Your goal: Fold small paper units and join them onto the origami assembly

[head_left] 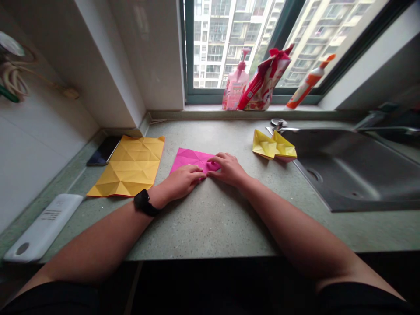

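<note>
A creased pink paper (188, 158) lies flat on the speckled grey-green counter (210, 218) in front of the window. My left hand (182, 180), with a black watch at the wrist, rests on the paper's near edge, fingers curled and pressing down. My right hand (228, 168) pinches a small fold at the paper's right corner, fingertips meeting those of the left hand. A creased yellow sheet (131, 166) lies flat to the left. A folded yellow paper shape (274, 146) stands to the right near the sink.
A steel sink (354, 175) fills the right side, with a tap (282, 127) behind it. On the sill stand a pink pump bottle (235, 85), a red pouch (264, 81) and an orange-capped bottle (308, 83). A dark phone (103, 151) and a white device (42, 227) lie at left.
</note>
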